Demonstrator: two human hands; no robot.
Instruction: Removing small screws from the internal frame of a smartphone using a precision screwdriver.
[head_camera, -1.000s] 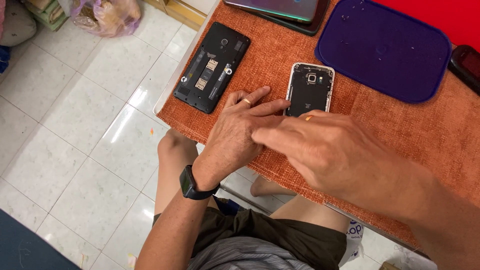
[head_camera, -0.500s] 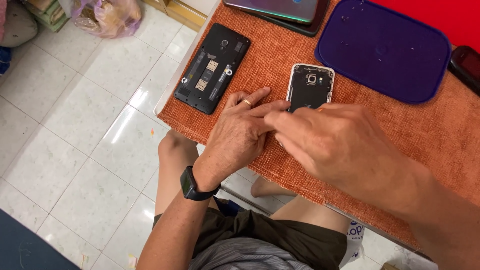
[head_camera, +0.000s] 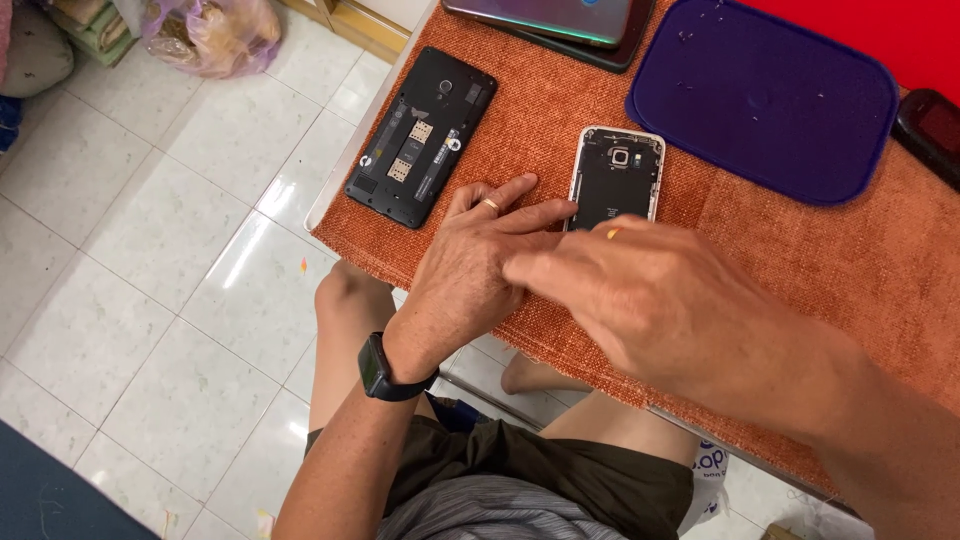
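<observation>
The opened silver-rimmed phone (head_camera: 614, 178) lies at frame centre on the orange bench (head_camera: 820, 250), long axis near vertical, camera end toward the top. The left hand (head_camera: 475, 265) rests flat, fingers spread, fingertip touching the phone's lower edge; the right hand (head_camera: 650, 295) pinches a small yellow-tipped tool (head_camera: 612, 233) there.

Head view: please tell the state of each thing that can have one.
Small phone: back cover off, lying flat, both hands at its lower end.
Black phone: back cover off, untouched.
Left hand: flat on the cloth.
Right hand: pinching something small.
</observation>
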